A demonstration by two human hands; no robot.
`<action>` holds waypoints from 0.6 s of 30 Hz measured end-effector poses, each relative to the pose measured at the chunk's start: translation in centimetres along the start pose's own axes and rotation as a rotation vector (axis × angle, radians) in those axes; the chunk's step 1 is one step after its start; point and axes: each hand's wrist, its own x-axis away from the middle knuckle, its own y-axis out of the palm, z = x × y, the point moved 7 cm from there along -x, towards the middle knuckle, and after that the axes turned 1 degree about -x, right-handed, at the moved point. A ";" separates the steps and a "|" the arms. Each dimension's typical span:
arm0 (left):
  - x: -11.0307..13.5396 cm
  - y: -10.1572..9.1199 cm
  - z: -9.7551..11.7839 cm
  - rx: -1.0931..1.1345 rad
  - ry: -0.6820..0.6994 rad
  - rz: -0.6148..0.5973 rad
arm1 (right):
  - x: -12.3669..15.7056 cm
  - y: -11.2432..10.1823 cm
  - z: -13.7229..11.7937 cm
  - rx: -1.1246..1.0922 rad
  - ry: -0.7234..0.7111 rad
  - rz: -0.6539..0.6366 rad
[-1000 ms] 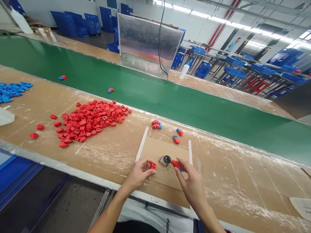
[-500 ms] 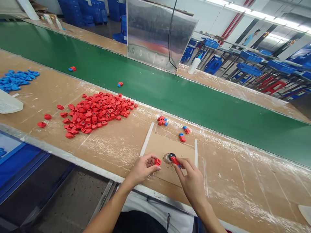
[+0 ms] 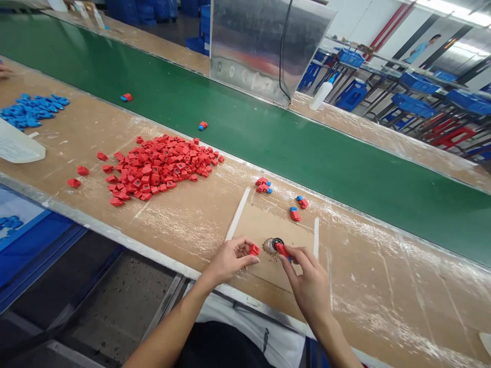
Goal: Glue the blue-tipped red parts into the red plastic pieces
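Note:
My left hand (image 3: 231, 259) pinches a small red plastic block (image 3: 253, 250) between thumb and fingertips. My right hand (image 3: 309, 280) grips a red plastic piece with a blue end (image 3: 283, 250), its tip touching a small round container (image 3: 271, 246). The container has a dark rim and stands on a cardboard sheet (image 3: 264, 227), with brown specks around it. Its inside is partly hidden. Beyond the sheet lie loose red-and-blue pieces (image 3: 263, 185) and two more pairs (image 3: 295, 214).
A large heap of red blocks (image 3: 157, 168) and a patch of blue pieces (image 3: 30, 110) lie on the brown bench top (image 3: 180, 220). A green conveyor belt (image 3: 245, 130) runs behind it, beneath a metal panel (image 3: 264, 43). A co-worker's hand (image 3: 3, 71) shows at far left.
The right hand's piece has moved from beside the container to its rim. The whole scene has shifted upward and rightward in view as my head turned.

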 end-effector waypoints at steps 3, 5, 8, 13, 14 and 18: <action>0.1 0.2 0.3 0.013 -0.014 -0.004 | 0.0 -0.1 0.1 0.009 0.010 -0.002; 0.1 0.2 0.4 0.015 -0.018 -0.001 | 0.0 0.0 0.1 0.012 0.006 -0.011; 0.1 0.1 0.4 0.003 -0.018 0.003 | 0.1 0.0 0.1 0.012 0.005 -0.023; 0.0 0.1 0.2 0.013 -0.022 0.000 | 0.0 0.1 0.1 0.025 0.001 -0.025; 0.0 0.1 0.2 0.014 -0.021 0.002 | -0.1 0.2 0.1 0.026 -0.001 -0.027; 0.1 0.2 0.4 0.013 -0.010 0.006 | -0.1 0.2 0.0 0.020 -0.008 -0.035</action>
